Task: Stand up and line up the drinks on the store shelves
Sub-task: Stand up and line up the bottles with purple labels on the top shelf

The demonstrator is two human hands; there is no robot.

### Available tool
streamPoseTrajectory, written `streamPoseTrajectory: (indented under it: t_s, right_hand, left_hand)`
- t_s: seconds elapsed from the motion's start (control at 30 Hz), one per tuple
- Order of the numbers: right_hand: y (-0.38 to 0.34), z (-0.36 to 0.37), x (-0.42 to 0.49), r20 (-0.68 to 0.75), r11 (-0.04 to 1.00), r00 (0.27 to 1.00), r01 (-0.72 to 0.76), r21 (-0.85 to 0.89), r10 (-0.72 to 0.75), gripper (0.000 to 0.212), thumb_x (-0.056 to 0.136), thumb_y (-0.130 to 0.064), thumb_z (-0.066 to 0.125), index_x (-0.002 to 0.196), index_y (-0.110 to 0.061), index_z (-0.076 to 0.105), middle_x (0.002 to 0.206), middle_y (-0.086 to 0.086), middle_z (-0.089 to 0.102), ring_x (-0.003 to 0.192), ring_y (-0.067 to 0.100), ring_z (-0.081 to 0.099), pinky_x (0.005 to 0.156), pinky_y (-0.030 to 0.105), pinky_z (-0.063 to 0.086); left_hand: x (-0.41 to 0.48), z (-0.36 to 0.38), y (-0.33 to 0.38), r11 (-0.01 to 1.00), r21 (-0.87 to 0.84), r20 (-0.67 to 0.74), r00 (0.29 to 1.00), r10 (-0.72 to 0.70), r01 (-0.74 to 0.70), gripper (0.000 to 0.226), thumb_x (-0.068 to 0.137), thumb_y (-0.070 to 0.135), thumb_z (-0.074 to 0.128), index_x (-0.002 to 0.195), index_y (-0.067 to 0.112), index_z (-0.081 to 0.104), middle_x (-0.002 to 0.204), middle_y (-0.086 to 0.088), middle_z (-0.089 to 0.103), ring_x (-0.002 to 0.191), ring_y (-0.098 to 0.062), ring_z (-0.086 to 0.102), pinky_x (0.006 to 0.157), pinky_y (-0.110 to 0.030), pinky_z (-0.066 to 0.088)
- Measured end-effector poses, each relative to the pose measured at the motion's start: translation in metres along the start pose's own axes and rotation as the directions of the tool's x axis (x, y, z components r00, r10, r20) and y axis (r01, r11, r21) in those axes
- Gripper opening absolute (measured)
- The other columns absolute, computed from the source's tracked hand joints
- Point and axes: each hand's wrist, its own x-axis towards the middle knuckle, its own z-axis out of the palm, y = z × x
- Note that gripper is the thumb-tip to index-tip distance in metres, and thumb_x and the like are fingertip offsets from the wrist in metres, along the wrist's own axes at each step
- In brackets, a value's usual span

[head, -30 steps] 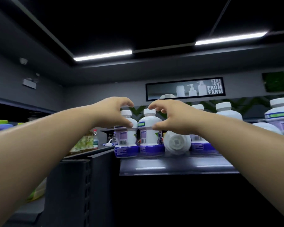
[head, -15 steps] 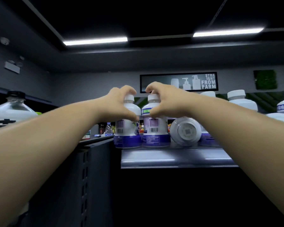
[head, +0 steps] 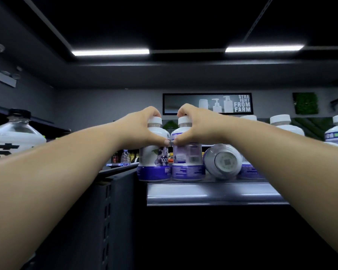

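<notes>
Grey metal shelf (head: 213, 193) runs below my fingers. Left hand (head: 139, 131) fingers clamp an upright white-and-purple plastic bottle (head: 154, 164); right hand (head: 198, 127) fingers clamp the neighbour bottle (head: 187, 164) just beside it. Right of them I see a third bottle (head: 222, 162) toppled, base toward me.

The left bottle (head: 154, 162) and right bottle (head: 187, 164), white with purple bases and white caps, stand upright and touching at the left end of the shelf (head: 213, 193). Just right of them a third bottle (head: 222, 162) lies on its side, base facing outward.
</notes>
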Motion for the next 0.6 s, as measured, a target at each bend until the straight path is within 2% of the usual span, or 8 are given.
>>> streamPoseTrajectory:
  t_s: [0.07,0.2,0.23,0.37,0.4,0.5,0.53,0.6]
  right_hand:
    - [0.001,-0.004,-0.001,0.052,0.999,0.999,0.0,0.05,-0.002,0.069,0.07,-0.037,0.081,0.128,-0.038,0.045,0.11,-0.006,0.061,0.098,0.017,0.061,0.086,0.038,0.053]
    - [-0.006,0.001,0.001,0.015,0.989,0.999,-0.028,-0.147,0.03,0.096,0.051,-0.076,0.076,0.135,-0.045,0.041,0.124,0.0,0.047,0.108,0.024,0.051,0.095,0.044,0.048]
    - [-0.007,0.004,0.001,0.006,0.986,1.0,-0.024,-0.167,0.025,0.095,0.053,-0.074,0.077,0.135,-0.041,0.042,0.123,-0.001,0.049,0.106,0.023,0.053,0.093,0.042,0.049]
    - [-0.004,0.0,-0.003,0.065,0.999,0.997,-0.037,0.02,0.036,0.072,0.069,-0.031,0.08,0.131,-0.039,0.046,0.11,-0.002,0.061,0.087,0.017,0.062,0.074,0.033,0.053]
    - [-0.004,0.0,-0.004,0.075,0.998,0.996,-0.046,0.038,0.043,0.077,0.065,-0.037,0.08,0.133,-0.043,0.045,0.113,0.0,0.06,0.09,0.019,0.063,0.078,0.035,0.055]
    - [-0.005,0.006,0.0,0.01,0.994,0.998,-0.059,-0.087,0.06,0.107,0.043,-0.082,0.076,0.137,-0.049,0.039,0.124,0.0,0.056,0.108,0.026,0.06,0.096,0.045,0.052]
    - [-0.007,0.006,-0.001,-0.001,0.993,0.998,-0.057,-0.103,0.057,0.106,0.046,-0.08,0.076,0.139,-0.045,0.039,0.124,-0.003,0.059,0.108,0.023,0.061,0.096,0.044,0.051]
    - [-0.008,0.004,-0.001,-0.007,0.996,0.999,-0.049,-0.075,0.048,0.09,0.061,-0.056,0.082,0.139,-0.038,0.041,0.118,-0.005,0.063,0.1,0.017,0.064,0.092,0.04,0.054]
  left_hand:
    - [0.0,-0.001,-0.003,0.999,-0.051,0.013,1.0,0.001,0.0,0.061,0.069,0.039,0.084,0.117,0.035,0.047,0.1,0.005,0.063,0.088,-0.015,0.064,0.075,-0.037,0.057]
    - [0.0,-0.001,-0.007,0.996,-0.091,0.03,1.0,0.0,0.002,0.064,0.066,0.047,0.086,0.117,0.032,0.049,0.101,0.007,0.064,0.09,-0.011,0.063,0.071,-0.03,0.051]
    - [0.0,-0.001,-0.007,0.997,-0.078,0.028,1.0,-0.005,0.008,0.066,0.065,0.05,0.086,0.117,0.032,0.05,0.101,0.008,0.064,0.091,-0.009,0.063,0.071,-0.029,0.05]
    - [0.002,-0.003,-0.012,0.991,-0.131,0.054,0.999,-0.005,0.012,0.06,0.066,0.044,0.087,0.114,0.033,0.052,0.102,0.005,0.068,0.092,-0.013,0.066,0.08,-0.035,0.055]
    - [0.001,-0.003,-0.013,0.989,-0.15,0.058,0.998,-0.001,0.01,0.059,0.067,0.042,0.086,0.114,0.033,0.052,0.102,0.004,0.068,0.092,-0.014,0.066,0.082,-0.037,0.055]
    - [0.003,-0.002,-0.013,0.993,-0.118,0.053,0.999,0.005,0.001,0.064,0.066,0.051,0.085,0.117,0.034,0.051,0.101,0.005,0.068,0.091,-0.014,0.066,0.084,-0.038,0.055]
    - [0.003,-0.002,-0.012,0.995,-0.095,0.048,0.999,0.005,0.0,0.066,0.064,0.054,0.085,0.117,0.034,0.05,0.101,0.006,0.068,0.091,-0.014,0.066,0.084,-0.037,0.054]
    - [0.003,-0.003,-0.011,0.997,-0.073,0.038,0.999,0.001,0.002,0.065,0.064,0.054,0.085,0.116,0.034,0.051,0.102,0.006,0.068,0.092,-0.014,0.065,0.085,-0.038,0.054]
